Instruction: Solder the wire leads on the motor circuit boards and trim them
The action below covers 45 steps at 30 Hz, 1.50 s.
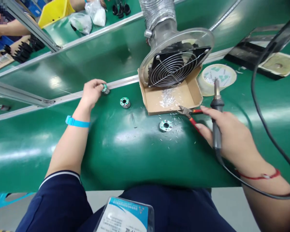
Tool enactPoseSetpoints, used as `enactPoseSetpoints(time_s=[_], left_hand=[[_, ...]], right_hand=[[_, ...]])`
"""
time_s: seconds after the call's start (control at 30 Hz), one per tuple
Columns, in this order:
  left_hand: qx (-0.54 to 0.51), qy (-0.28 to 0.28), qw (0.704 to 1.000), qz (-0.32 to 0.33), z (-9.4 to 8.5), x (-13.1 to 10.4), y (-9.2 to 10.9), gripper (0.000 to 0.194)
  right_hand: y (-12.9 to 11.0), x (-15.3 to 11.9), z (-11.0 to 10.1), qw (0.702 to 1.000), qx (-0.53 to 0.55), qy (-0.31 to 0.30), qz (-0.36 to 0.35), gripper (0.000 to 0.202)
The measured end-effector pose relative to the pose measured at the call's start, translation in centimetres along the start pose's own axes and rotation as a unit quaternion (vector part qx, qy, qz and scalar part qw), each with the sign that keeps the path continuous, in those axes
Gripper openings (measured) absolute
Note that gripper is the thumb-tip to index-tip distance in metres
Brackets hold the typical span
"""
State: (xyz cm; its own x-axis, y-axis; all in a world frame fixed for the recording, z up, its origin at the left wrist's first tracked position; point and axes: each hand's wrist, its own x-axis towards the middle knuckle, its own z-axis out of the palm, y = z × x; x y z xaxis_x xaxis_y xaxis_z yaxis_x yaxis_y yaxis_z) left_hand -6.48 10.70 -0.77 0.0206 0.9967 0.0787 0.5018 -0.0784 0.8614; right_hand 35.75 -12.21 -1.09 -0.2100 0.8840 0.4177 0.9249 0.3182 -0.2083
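Note:
My left hand (93,91), with a blue band at the wrist, has its fingers closed on a small round part with a green circuit board (105,89) near the bench's back rail. To its right stands a similar round part (125,102). Another round part (166,125) sits in front of the cardboard box (159,112), among scattered wire clippings. My right hand (228,135) holds red-handled cutters (192,116), their jaws at the box's front edge. A soldering iron (217,129) lies upright across the fingers of that hand.
A fume hood with a fan grille (172,69) overhangs the box. Right of it are a tape roll (217,79) and a black tray with a sponge (279,64). A black cable (258,106) loops at right. Behind the rail, another person's arms show near a yellow bin (55,12).

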Motion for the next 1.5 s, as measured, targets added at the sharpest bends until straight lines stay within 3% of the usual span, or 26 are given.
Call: enactPoseSetpoints(time_s=[0.07, 0.17, 0.33, 0.4, 0.5, 0.57, 0.63, 0.7, 0.77, 0.83, 0.93, 1.2, 1.37, 1.5], left_hand=[[-0.03, -0.052, 0.998, -0.034, 1.9, -3.4, 2.0, 0.016], [-0.051, -0.075, 0.994, -0.054, 4.5, -7.3, 4.5, 0.018], [-0.145, -0.11, 0.977, -0.108, 7.3, -10.1, 6.3, 0.027], [-0.149, -0.111, 0.98, -0.078, 7.9, -10.9, 6.2, 0.032], [-0.089, -0.022, 0.995, 0.035, 8.7, -13.0, 5.9, 0.038], [-0.035, -0.015, 0.993, 0.108, 9.4, -14.8, 6.3, 0.035], [0.015, -0.104, 0.983, 0.151, 10.5, -16.4, 7.2, 0.037], [0.069, -0.203, 0.963, 0.165, 11.9, -17.3, 8.4, 0.053], [0.116, -0.257, 0.945, 0.168, 13.3, -17.3, 9.5, 0.061], [0.136, -0.285, 0.935, 0.164, 14.3, -16.9, 10.4, 0.052], [0.122, -0.272, 0.941, 0.164, 14.5, -17.1, 11.3, 0.038], [0.104, -0.189, 0.943, 0.252, 12.4, -19.8, 12.0, 0.04], [0.16, -0.161, 0.925, 0.304, 12.2, -19.5, 12.1, 0.043], [0.166, -0.171, 0.922, 0.305, 12.3, -18.5, 12.1, 0.041]], right_hand=[[0.2, 0.0, 0.6, 0.998, 0.014, -0.026, 0.047, 0.068], [0.5, -0.2, 1.5, 0.994, 0.02, -0.041, 0.097, 0.09], [0.3, -0.4, 1.8, 0.993, 0.007, -0.064, 0.097, 0.08], [0.3, -0.3, 1.7, 0.992, -0.003, -0.074, 0.097, 0.072], [0.6, -0.2, 1.5, 0.992, -0.02, -0.084, 0.096, 0.057], [0.6, -0.3, 1.3, 0.992, -0.024, -0.086, 0.089, 0.045], [0.4, -0.5, 1.0, 0.993, -0.025, -0.078, 0.081, 0.04], [-0.1, -0.7, 0.6, 0.995, -0.027, -0.069, 0.07, 0.039], [-0.8, -1.0, 0.0, 0.996, -0.027, -0.071, 0.047, 0.039], [-1.4, -1.3, -0.8, 0.996, -0.029, -0.081, 0.023, 0.039], [-2.1, -1.7, -2.1, 0.995, -0.046, -0.088, -0.006, 0.04], [-2.6, -2.1, -4.7, 0.993, -0.034, -0.081, -0.077, 0.038], [-2.5, -1.3, -5.3, 0.986, -0.059, -0.075, -0.138, 0.03], [-2.6, -0.8, -5.1, 0.983, -0.103, -0.062, -0.141, 0.029]])
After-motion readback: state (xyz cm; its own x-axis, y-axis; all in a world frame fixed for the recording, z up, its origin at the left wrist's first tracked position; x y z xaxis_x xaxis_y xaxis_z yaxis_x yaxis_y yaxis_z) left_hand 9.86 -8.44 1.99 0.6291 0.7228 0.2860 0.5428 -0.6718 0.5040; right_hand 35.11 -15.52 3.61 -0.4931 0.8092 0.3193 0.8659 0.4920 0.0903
